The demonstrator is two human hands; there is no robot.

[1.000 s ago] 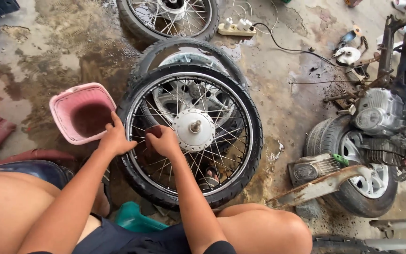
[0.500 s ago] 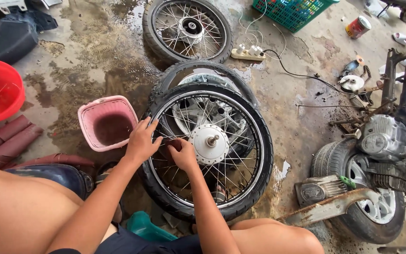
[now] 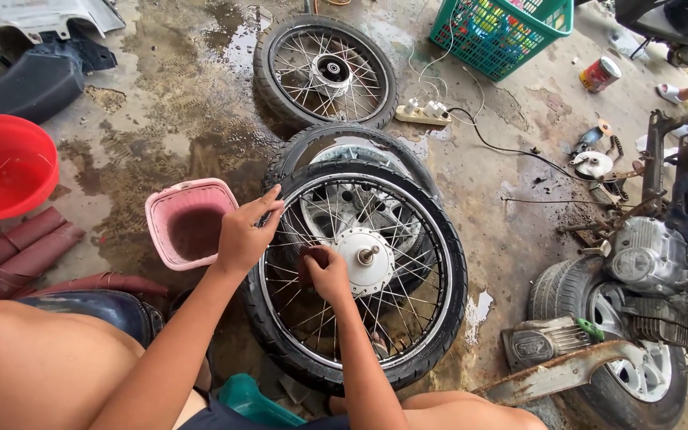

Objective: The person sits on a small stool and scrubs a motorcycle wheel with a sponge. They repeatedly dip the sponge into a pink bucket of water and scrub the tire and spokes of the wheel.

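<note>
On the wet concrete floor [image 3: 161,87], a red basin [image 3: 5,167] stands at the far left, and a pink bucket [image 3: 189,223] sits just left of the spoked wheel [image 3: 360,275], which lies flat on top of another tyre. The left hand [image 3: 244,235] rests on the wheel's left rim with fingers spread, only steadying it. The right hand [image 3: 326,275] is closed around a small dark pad [image 3: 306,267], pressed among the spokes just left of the hub [image 3: 366,256]. To work well here, I think the left hand should keep the rim from turning, and the right should rub along each spoke with short strokes, wetting the pad in the bucket often. An engine [image 3: 650,259] lies at the right.
</note>
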